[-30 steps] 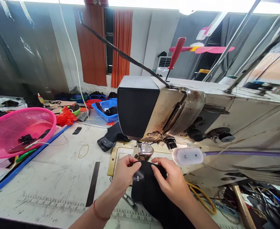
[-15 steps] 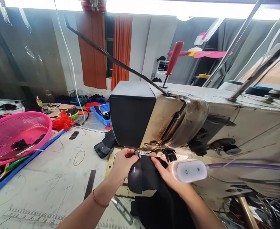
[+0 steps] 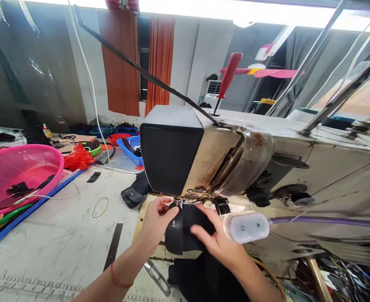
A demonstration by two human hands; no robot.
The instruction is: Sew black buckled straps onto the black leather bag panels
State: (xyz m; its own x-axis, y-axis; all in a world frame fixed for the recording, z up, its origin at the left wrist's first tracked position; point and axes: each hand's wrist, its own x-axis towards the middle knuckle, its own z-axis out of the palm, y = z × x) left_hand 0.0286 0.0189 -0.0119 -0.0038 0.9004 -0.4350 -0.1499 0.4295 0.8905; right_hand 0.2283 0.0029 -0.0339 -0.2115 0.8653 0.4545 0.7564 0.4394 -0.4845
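Observation:
A black piece (image 3: 189, 228), part smooth and leather-like with small white marks, part matte, lies under the sewing machine (image 3: 172, 155) by the presser foot (image 3: 179, 203). Pinching its left edge beside the foot is my left hand (image 3: 155, 220), thumb on top. Across the matte part rests my right hand (image 3: 218, 235), thumb and fingers spread apart and holding nothing. More black fabric (image 3: 203, 277) hangs toward me below. Just right of that hand sits a small white lamp (image 3: 249, 226), partly in front of it.
Left of the machine lie another black piece (image 3: 134, 193), a dark strip (image 3: 113, 247) and a yellow loop (image 3: 100, 207). Metal snips (image 3: 157, 277) lie near the front. A pink basket (image 3: 54, 167) stands far left; a blue basket (image 3: 129, 153) sits behind.
My right thumb has swung left, out over the black piece, and the right hand's fingers have spread. My left hand keeps its pinch. The view has shifted slightly.

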